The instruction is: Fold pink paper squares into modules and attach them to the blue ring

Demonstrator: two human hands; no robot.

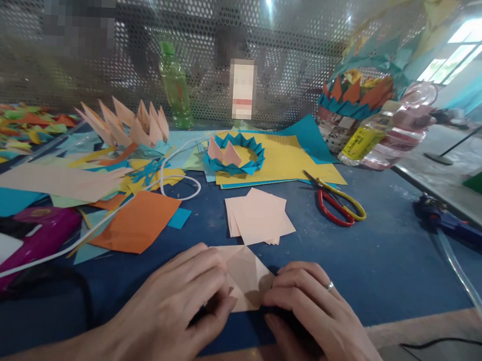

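On the blue table (pixel 365 273), curled fingers (pixel 216 271) touch peach paper (pixel 246 272).

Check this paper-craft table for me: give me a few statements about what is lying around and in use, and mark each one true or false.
1. The left hand and the right hand both touch a pale pink paper. True.
2. The scissors have two red handles. False: one handle is red, the other yellow.
3. Two pink points stand at the blue paper ring. True.
4. A metal band sits on a finger of the left hand. False: it is on the right hand.
5. The stack of pink papers lies between the orange sheet and the scissors. True.
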